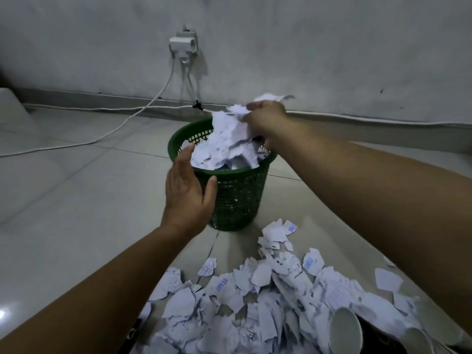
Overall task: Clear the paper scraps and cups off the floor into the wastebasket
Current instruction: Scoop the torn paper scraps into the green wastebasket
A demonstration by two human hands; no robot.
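Hands at the wastebasket, paper going in

Fingers of the right hand are curled around a crumpled bunch of paper, held just above the open top of the green wastebasket; the bunch hangs down into the paper already filling the basket to its rim. Left hand is open, fingers straight and together, thumb spread; its palm lies against the near left side of the basket, fingertips at the rim. It grips nothing.

Basket stands upright on the tiled floor. Paper scraps lie in a loose heap on the floor nearer the camera, apart from the basket. Two white cups lie on their sides at the heap's near right edge.

Behind: wall socket with white cables trailing along the floor.
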